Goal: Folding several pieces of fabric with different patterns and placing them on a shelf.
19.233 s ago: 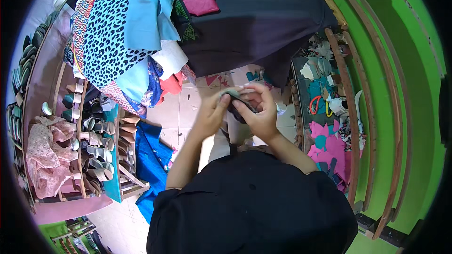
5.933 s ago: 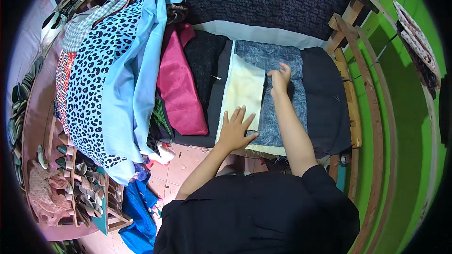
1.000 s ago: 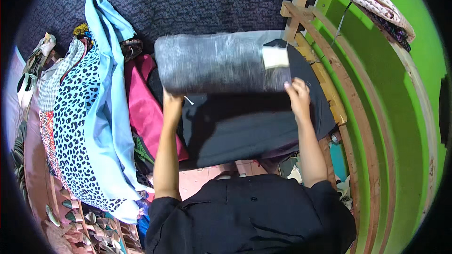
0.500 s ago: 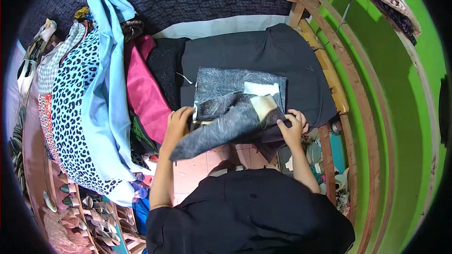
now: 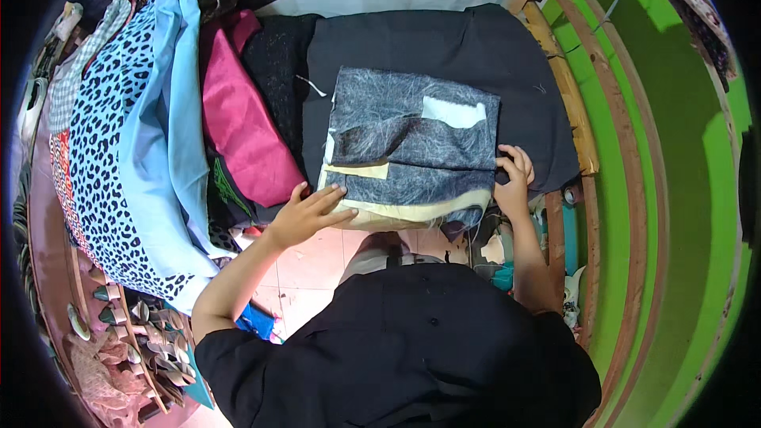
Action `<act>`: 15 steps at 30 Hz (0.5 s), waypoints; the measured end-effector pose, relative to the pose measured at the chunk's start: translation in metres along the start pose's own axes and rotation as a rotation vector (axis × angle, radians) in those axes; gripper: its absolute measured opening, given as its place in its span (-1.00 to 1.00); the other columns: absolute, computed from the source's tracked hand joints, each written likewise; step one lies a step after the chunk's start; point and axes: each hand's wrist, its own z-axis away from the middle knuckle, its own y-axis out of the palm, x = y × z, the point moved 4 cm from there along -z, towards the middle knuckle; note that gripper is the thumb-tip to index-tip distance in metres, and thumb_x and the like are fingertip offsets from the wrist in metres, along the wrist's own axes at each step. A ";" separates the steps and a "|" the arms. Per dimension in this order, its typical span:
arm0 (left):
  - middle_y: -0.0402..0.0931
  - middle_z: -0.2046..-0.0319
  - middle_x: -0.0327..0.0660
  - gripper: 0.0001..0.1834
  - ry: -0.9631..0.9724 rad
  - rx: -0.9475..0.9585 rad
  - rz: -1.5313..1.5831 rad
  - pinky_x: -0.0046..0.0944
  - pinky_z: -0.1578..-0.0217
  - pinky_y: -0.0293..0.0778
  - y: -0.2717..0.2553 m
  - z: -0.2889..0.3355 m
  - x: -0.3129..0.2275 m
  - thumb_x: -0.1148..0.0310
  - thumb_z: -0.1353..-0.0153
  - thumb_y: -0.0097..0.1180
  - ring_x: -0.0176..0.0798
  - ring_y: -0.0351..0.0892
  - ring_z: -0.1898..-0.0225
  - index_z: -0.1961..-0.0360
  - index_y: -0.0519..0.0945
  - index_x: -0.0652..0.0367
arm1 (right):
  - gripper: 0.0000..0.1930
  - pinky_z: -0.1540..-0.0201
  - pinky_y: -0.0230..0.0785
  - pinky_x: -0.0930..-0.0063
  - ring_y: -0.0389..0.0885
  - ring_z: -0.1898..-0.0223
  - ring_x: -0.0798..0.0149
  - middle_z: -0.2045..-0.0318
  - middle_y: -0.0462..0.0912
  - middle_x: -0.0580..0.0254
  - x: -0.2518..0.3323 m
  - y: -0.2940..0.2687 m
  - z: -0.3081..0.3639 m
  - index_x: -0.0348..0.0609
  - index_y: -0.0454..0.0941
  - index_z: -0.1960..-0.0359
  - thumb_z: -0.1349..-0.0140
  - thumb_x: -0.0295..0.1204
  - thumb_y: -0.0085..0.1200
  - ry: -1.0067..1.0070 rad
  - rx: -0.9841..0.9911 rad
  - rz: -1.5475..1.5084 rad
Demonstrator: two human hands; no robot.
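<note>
a: from where i stand, locate the dark grey, white-streaked cloth rectangle (image 5: 412, 107).

b: it lies on the broad black cloth cover (image 5: 527, 103), at the near side. a crosswise fold runs over it, and a pale yellow cloth border (image 5: 432, 212) shows along its near edge.

a: report the left hand (image 5: 311, 216).

b: spread, palm down, fingers over the near left corner. this placement probably keeps that corner from shifting.

a: and the right hand (image 5: 515, 184)?

b: at the right edge, fingers bent. i cannot tell whether it pinches the cloth. its position opposite the left hand suggests support across the full width.

a: note the small white patch (image 5: 453, 112).

b: it shows on the far right portion, touched by neither hand. the smooth bright pink cloth (image 5: 246, 127) lies to the left, presumably set aside to leave this area accessible.
</note>
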 end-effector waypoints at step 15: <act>0.47 0.57 -0.17 -0.75 -0.729 -0.382 0.915 -0.32 0.48 0.32 0.007 -0.097 0.156 0.36 -0.02 0.14 -0.38 0.40 0.53 0.41 0.48 0.38 | -0.73 0.01 0.07 0.29 0.33 0.11 0.13 0.34 0.55 0.26 -0.023 0.022 -0.029 -0.19 0.53 0.69 0.06 -0.25 0.18 0.269 -0.076 -0.192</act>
